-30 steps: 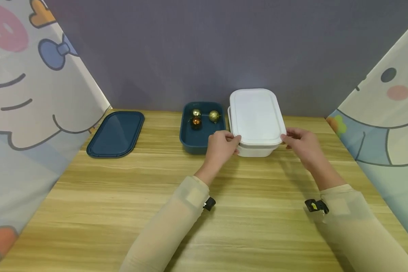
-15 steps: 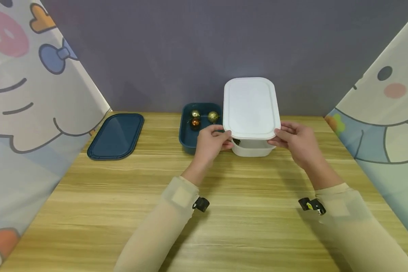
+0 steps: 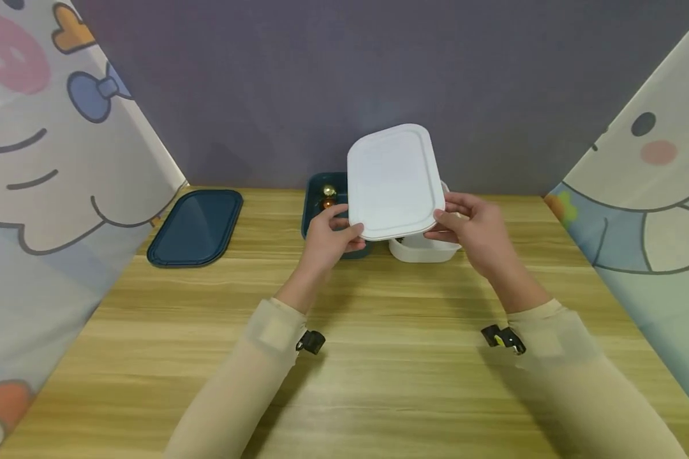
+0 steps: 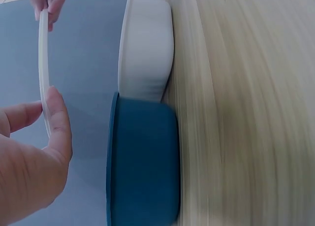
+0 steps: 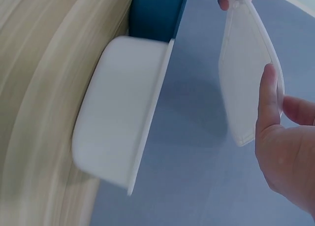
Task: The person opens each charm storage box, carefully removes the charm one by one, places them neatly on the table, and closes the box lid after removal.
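Note:
A white rectangular lid (image 3: 395,182) is held in the air, tilted, above the boxes. My left hand (image 3: 324,241) pinches its near left corner between thumb and fingers, and my right hand (image 3: 475,231) pinches the near right corner. Below and to the right, the white box (image 5: 120,113) stands uncovered on the table; the lid hides most of its inside in the head view, though something dark shows at its near left. Left of it, touching, is a dark blue box (image 4: 142,162), partly behind the lid, with a gold ball (image 3: 329,190) and a copper ball (image 3: 328,203) visible inside.
A dark blue lid (image 3: 196,227) lies flat at the left of the wooden table (image 3: 390,382). A grey wall (image 3: 252,95) rises behind the boxes. Printed cloth panels (image 3: 654,191) flank the table on both sides.
Both hands have lifted the white lid off the white box and carried it leftward, turning it slightly. It now overlaps the blue box in the head view, covering one gold ball.

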{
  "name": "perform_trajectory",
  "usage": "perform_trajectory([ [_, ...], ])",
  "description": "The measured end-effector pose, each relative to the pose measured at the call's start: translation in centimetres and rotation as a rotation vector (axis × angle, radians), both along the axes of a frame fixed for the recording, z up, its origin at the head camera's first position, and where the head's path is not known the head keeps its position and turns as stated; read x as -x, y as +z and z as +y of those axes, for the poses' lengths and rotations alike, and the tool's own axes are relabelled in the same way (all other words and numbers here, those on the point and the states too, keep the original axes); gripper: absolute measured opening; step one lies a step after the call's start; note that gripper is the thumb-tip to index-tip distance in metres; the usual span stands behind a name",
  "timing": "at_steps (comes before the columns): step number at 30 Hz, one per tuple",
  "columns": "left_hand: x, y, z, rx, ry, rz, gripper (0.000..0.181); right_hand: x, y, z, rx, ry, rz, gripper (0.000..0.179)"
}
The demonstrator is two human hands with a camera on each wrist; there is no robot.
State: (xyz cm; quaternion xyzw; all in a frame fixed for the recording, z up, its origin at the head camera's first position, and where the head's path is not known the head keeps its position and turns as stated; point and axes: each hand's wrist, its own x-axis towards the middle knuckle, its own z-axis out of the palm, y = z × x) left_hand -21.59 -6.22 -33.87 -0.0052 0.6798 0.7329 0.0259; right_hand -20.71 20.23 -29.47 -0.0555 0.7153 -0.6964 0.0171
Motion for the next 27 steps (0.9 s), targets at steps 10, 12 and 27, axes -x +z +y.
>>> perform_trajectory([
  [10, -0.7, 0.5, -3.2, 0.008, -0.003, -0.037, 0.067, 0.4, 0.4, -4.0, 0.027, 0.019, 0.022, 0.047],
  [12, -0.9, 0.8, -4.0, 0.008, 0.016, -0.041, 0.068, 0.5, 0.6, -5.1, 0.048, 0.030, 0.025, 0.046],
  [27, -1.8, 0.8, -9.1, 0.109, 0.030, -0.030, 0.067, 1.0, 1.3, -11.8, 0.093, 0.115, 0.067, 0.042],
])
